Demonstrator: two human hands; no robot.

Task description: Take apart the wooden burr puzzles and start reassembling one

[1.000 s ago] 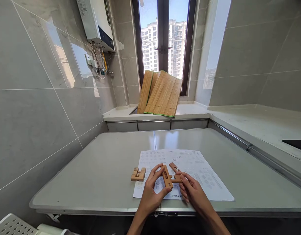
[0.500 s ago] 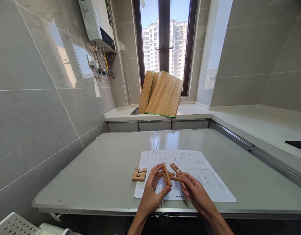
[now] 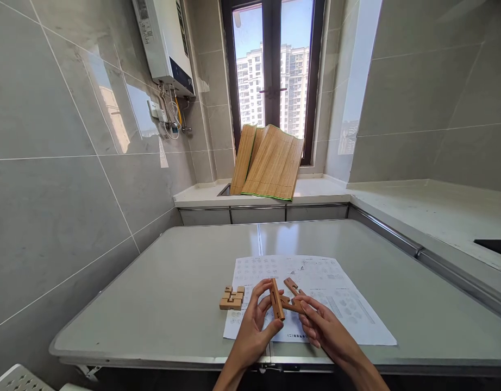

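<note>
My left hand (image 3: 256,320) grips a slotted wooden puzzle piece (image 3: 277,300) between fingertips and thumb, the piece standing tilted with its slot showing. My right hand (image 3: 321,325) pinches a notched wooden puzzle piece (image 3: 292,306), whose far end meets the slotted piece; whether it enters the slot I cannot tell. Just beyond the right fingers is another notched wooden piece (image 3: 291,285), partly covered, and it is unclear whether it is held or lying on the paper. Left of my hands, several interlocked wooden pieces (image 3: 232,298) rest at the edge of the printed sheet (image 3: 352,309).
The sheet lies on a pale folding table (image 3: 132,309) with a seam down its middle. A white counter (image 3: 319,187) borders the table behind and at right. A bamboo mat (image 3: 275,163) leans at the window; a white perforated plastic item (image 3: 22,380) is at lower left.
The whole view has shifted slightly, with the scene sitting lower in the picture. The slotted piece in my left hand has turned a little; both hands keep their holds.
</note>
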